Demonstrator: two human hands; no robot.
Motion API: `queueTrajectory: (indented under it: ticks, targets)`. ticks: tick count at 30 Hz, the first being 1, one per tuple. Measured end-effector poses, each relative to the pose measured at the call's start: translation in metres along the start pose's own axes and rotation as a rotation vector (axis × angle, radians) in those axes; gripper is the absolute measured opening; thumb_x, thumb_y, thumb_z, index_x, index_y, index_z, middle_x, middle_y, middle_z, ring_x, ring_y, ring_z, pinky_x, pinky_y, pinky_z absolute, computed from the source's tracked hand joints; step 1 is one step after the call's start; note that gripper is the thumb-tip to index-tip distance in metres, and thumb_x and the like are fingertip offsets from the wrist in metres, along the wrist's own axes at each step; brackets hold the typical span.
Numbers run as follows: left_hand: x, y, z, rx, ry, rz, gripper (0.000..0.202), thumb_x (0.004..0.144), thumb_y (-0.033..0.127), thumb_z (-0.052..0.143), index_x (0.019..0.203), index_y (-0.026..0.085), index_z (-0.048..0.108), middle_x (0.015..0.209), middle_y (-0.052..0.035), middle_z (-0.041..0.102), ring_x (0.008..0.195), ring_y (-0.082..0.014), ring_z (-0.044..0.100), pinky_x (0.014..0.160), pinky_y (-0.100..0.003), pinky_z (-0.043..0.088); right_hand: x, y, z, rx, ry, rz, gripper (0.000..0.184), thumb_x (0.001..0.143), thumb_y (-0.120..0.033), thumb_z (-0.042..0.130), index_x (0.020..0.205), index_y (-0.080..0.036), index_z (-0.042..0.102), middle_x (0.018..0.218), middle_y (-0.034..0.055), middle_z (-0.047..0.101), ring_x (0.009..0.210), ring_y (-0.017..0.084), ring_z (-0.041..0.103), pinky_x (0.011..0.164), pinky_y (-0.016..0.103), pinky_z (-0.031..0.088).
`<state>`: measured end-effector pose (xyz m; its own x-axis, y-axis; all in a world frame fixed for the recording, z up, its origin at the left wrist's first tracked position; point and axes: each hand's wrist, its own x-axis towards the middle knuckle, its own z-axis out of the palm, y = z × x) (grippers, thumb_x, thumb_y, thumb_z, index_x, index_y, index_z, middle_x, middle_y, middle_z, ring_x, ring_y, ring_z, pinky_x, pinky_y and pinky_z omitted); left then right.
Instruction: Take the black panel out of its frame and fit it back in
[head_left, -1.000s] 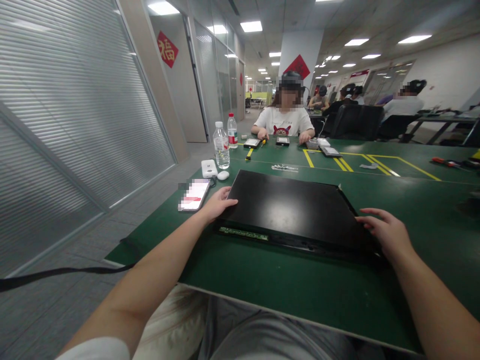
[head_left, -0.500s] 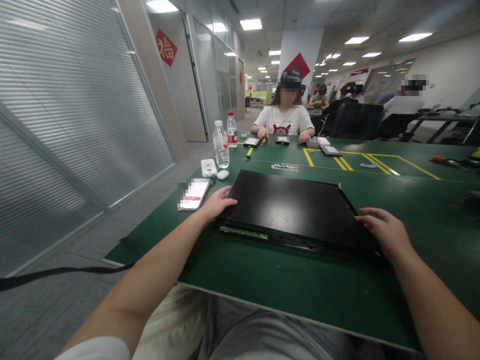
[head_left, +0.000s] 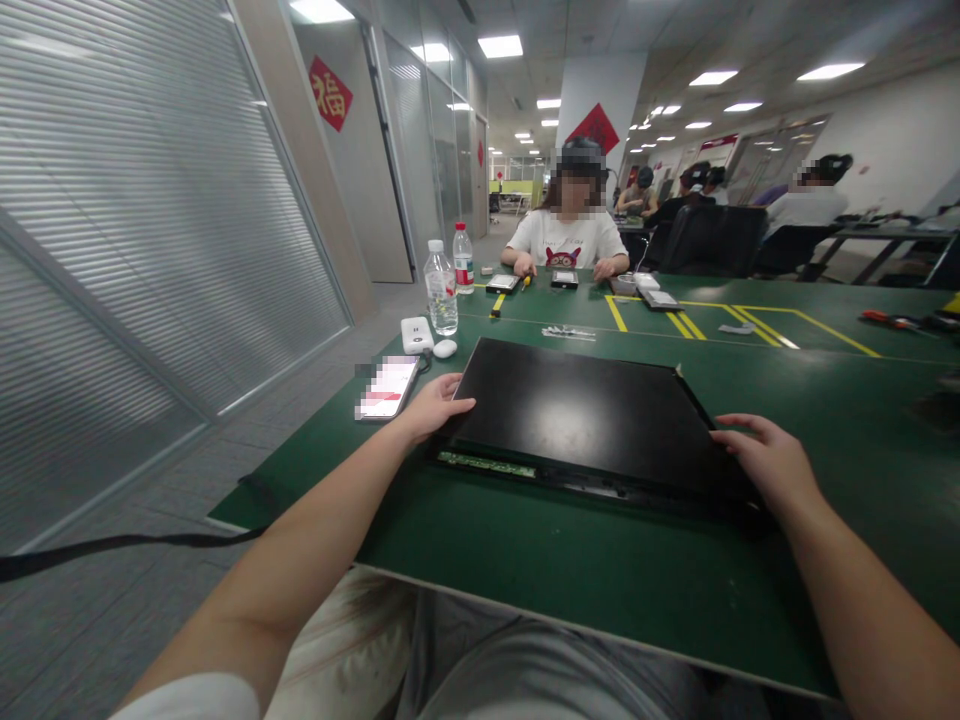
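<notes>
**Both My Hands at the Edges of a Black Display Panel**

The black display panel [head_left: 570, 400] is in front of me, screen side up, slightly askew above the green table [head_left: 585, 580]; I cannot tell whether its underside rests fully on the surface. A narrow green circuit board [head_left: 487, 465] shows along its near edge, toward the left, set beside a dark strip of frame.

My left hand [head_left: 433, 408] has hold of the panel's left edge, thumb laid over the top and fingers curled round the side. My right hand [head_left: 772, 458] is at the opposite edge, loosely curved, with fingertips touching the rim and the index finger held out straighter; the thumb is hidden, so I cannot tell how firmly that side is gripped.

Just beyond my left hand lies a lit phone [head_left: 388, 388], its screen partly blurred. Near it are a white power bank [head_left: 417, 336] and a small white case [head_left: 445, 348], with a clear bottle [head_left: 441, 295] and a red-capped bottle [head_left: 463, 262] standing behind. Past the panel's far edge lie some thin metallic strips [head_left: 568, 333].

Across the table sits a person in a white T-shirt [head_left: 562, 238], hands near two dark drives [head_left: 564, 281] with pale labels.
</notes>
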<state>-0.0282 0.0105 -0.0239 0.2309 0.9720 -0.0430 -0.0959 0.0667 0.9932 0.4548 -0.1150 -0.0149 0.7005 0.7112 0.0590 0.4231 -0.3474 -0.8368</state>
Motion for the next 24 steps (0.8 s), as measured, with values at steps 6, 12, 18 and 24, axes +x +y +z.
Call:
queueTrajectory:
  ticks: [6, 12, 18, 24]
  targets:
    - [-0.001, 0.000, 0.000, 0.012, -0.012, 0.009, 0.069, 0.059, 0.019, 0.108, 0.120, 0.019, 0.074, 0.136, -0.0173, 0.085, 0.144, -0.0426, 0.073, 0.132, -0.062, 0.048, 0.014, 0.020, 0.004, -0.095, 0.014, -0.112, 0.038, 0.065, -0.047, 0.075, 0.096, -0.026, 0.083, 0.080, 0.0074, 0.080, 0.077, 0.030, 0.071, 0.074, 0.042, 0.051]
    - [-0.004, 0.005, 0.004, 0.080, -0.017, 0.007, 0.066, 0.065, 0.020, 0.105, 0.124, 0.020, 0.075, 0.137, -0.0145, 0.086, 0.146, -0.0396, 0.072, 0.131, -0.056, 0.051, 0.024, 0.035, 0.008, -0.178, 0.022, -0.188, 0.036, 0.072, -0.049, 0.074, 0.101, -0.028, 0.082, 0.085, 0.0081, 0.082, 0.081, 0.032, 0.074, 0.075, 0.043, 0.055]
    - [-0.007, 0.010, 0.008, 0.050, -0.010, 0.004, 0.058, 0.070, 0.014, 0.098, 0.124, 0.019, 0.077, 0.136, -0.0128, 0.086, 0.145, -0.0379, 0.073, 0.128, -0.052, 0.055, 0.021, 0.031, 0.007, -0.215, 0.002, -0.199, 0.034, 0.073, -0.048, 0.073, 0.100, -0.029, 0.081, 0.086, 0.0081, 0.082, 0.082, 0.032, 0.075, 0.078, 0.043, 0.056]
    - [-0.009, 0.015, 0.012, 0.027, 0.038, -0.069, 0.055, 0.075, 0.010, 0.090, 0.129, 0.020, 0.080, 0.133, -0.0122, 0.087, 0.140, -0.0373, 0.076, 0.118, -0.047, 0.063, 0.020, 0.029, 0.008, -0.243, 0.006, -0.188, 0.032, 0.071, -0.046, 0.071, 0.096, -0.029, 0.081, 0.087, 0.0081, 0.083, 0.082, 0.031, 0.075, 0.075, 0.041, 0.054]
